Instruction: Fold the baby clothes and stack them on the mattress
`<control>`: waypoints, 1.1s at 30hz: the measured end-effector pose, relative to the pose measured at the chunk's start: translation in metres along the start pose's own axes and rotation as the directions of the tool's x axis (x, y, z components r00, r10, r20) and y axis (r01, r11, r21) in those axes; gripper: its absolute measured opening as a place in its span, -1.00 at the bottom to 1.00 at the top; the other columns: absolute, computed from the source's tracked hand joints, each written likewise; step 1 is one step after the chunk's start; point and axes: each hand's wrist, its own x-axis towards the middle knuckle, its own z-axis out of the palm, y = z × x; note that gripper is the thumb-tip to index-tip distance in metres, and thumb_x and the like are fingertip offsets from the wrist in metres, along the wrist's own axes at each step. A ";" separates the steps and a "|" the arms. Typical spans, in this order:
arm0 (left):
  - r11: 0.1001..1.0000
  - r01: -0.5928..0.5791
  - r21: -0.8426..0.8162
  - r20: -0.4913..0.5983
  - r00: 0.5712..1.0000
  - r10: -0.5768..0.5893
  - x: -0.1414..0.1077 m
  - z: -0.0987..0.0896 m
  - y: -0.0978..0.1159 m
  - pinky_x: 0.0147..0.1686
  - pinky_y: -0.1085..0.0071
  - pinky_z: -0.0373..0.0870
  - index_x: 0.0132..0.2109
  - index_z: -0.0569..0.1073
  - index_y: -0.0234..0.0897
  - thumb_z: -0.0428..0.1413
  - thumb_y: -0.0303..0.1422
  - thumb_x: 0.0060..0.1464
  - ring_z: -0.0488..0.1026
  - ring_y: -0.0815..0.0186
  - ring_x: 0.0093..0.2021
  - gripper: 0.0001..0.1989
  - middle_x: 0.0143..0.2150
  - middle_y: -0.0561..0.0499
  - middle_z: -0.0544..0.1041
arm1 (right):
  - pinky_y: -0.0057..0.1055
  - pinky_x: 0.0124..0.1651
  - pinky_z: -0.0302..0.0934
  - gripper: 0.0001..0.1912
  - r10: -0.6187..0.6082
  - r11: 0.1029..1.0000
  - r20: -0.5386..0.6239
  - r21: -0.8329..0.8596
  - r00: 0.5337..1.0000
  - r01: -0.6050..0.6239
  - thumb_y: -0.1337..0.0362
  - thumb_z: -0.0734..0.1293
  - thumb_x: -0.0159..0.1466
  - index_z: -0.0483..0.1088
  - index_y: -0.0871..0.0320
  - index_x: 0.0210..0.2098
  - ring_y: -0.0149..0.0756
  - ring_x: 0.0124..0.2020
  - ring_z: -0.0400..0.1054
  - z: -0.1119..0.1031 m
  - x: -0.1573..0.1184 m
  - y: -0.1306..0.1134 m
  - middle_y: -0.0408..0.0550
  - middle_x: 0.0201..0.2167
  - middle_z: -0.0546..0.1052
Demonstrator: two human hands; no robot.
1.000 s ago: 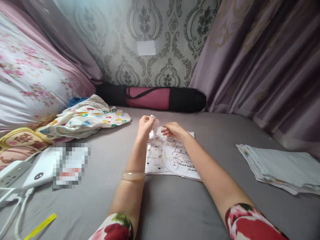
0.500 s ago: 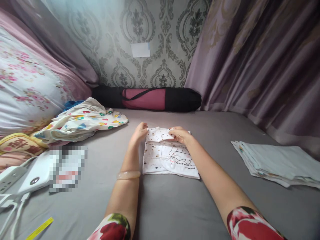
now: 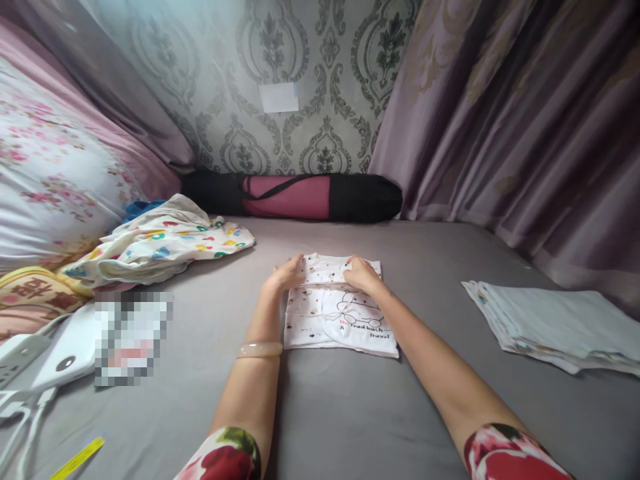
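A white baby shirt (image 3: pixel 313 325) lies folded on the bed in front of me. It has small printed figures, a thin tie string, a car drawing and lettering at its lower right. Its far part is folded over into a flap. My left hand (image 3: pixel 289 273) is closed on the flap's left edge, fingertips partly hidden from me. On the right part of the same flap, my right hand (image 3: pixel 362 275) has curled fingers gripping the cloth.
A grey sheet (image 3: pixel 430 300) covers the bed. Folded pale cloths (image 3: pixel 555 323) lie at right. Crumpled patterned clothing (image 3: pixel 175 237), a white power bank (image 3: pixel 75 347), cables and a yellow strip (image 3: pixel 77 459) are at left. A black and maroon long bag (image 3: pixel 290 197) lies along the wall.
The flap at the shirt's far end lies flatter and wider. My left hand has shifted slightly right and nearer to me; my right hand has moved slightly nearer too.
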 end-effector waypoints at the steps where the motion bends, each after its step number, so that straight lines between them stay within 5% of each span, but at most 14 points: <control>1: 1.000 0.007 0.004 -0.001 1.000 -0.007 -0.001 0.000 0.001 0.24 0.06 0.10 0.32 0.10 -0.24 0.01 -0.48 -0.02 0.18 0.09 0.31 -0.29 0.32 -0.19 0.24 | -0.27 -0.07 0.25 -0.55 -0.008 0.995 0.000 -0.102 1.000 0.008 0.42 0.24 0.16 0.37 0.22 0.05 0.00 0.02 0.38 -0.002 -0.004 -0.003 0.21 -0.02 0.49; 5: 1.000 0.024 -0.005 -0.068 0.997 -0.025 0.000 -0.004 0.007 0.29 -0.14 -0.15 0.33 0.09 -0.28 -0.03 -0.55 0.00 0.07 0.08 0.36 -0.30 0.37 -0.20 0.15 | -0.19 0.03 0.18 -0.56 -0.105 0.925 -0.101 -0.376 0.989 0.059 0.51 0.17 0.19 0.34 0.36 0.07 0.03 0.05 0.35 0.001 -0.016 -0.019 0.35 0.03 0.44; 9: 0.999 -0.033 -0.036 -0.269 0.963 0.023 0.007 0.000 0.021 0.32 0.11 -0.06 0.29 0.17 -0.36 -0.16 -0.53 0.15 0.17 0.20 0.31 -0.46 0.32 -0.19 0.26 | -0.11 0.31 -0.17 -0.51 -0.467 0.822 -0.076 -0.406 0.881 0.400 0.36 0.06 0.35 0.19 0.37 0.24 -0.04 0.32 0.01 0.021 -0.016 -0.034 0.26 0.28 0.22; 11: 0.996 -0.077 -0.053 -0.296 0.953 0.058 0.012 0.008 0.028 0.29 0.19 0.03 0.25 0.22 -0.37 -0.20 -0.45 0.23 0.25 0.22 0.26 -0.53 0.26 -0.20 0.34 | -0.09 0.37 -0.36 -0.44 -0.525 0.799 -0.025 -0.359 0.851 0.483 0.26 0.01 0.39 0.06 0.37 0.32 -0.08 0.39 -0.18 0.033 -0.014 -0.037 0.17 0.36 0.07; 18: 0.991 -0.100 0.088 -0.153 0.982 0.112 0.020 0.043 0.025 0.28 0.04 -0.01 0.25 0.21 -0.32 -0.32 -0.30 0.34 0.06 0.11 0.36 -0.54 0.35 -0.22 0.19 | 0.04 0.36 -0.43 -0.36 -0.472 0.848 0.118 -0.209 0.874 0.487 0.17 0.00 0.36 -0.16 0.09 0.41 -0.08 0.41 -0.33 0.061 -0.010 -0.029 -0.09 0.41 -0.03; 24: 0.971 -0.151 0.184 -0.133 0.975 0.176 0.016 0.035 0.023 0.27 -0.02 -0.01 0.29 0.16 -0.27 -0.35 -0.30 0.34 0.07 0.10 0.35 -0.52 0.35 -0.21 0.18 | 0.03 0.37 -0.40 -0.37 -0.459 0.876 0.148 -0.092 0.876 0.474 0.18 -0.07 0.37 -0.13 0.17 0.40 -0.10 0.42 -0.32 0.049 -0.008 -0.028 -0.04 0.42 -0.08; 29: 0.976 -0.063 0.206 -0.199 0.974 0.105 0.021 0.036 0.025 0.31 0.05 -0.10 0.28 0.20 -0.33 -0.31 -0.32 0.31 0.02 0.13 0.38 -0.52 0.37 -0.21 0.14 | -0.13 0.38 -0.51 -0.36 -0.367 0.921 -0.040 -0.156 0.929 0.357 0.19 -0.06 0.38 -0.08 0.38 0.37 -0.17 0.42 -0.36 0.041 -0.013 -0.018 0.10 0.41 -0.09; 33: 0.980 0.012 0.200 -0.167 0.986 0.022 0.022 0.052 0.025 0.32 0.09 -0.11 0.34 0.07 -0.50 -0.30 -0.16 0.31 -0.12 0.05 0.41 -0.38 0.41 -0.30 -0.01 | -0.08 0.37 -0.45 -0.39 -0.302 0.937 -0.058 -0.204 0.951 0.285 0.14 -0.06 0.40 0.02 0.28 0.36 -0.11 0.41 -0.25 0.050 -0.018 -0.005 0.11 0.39 0.00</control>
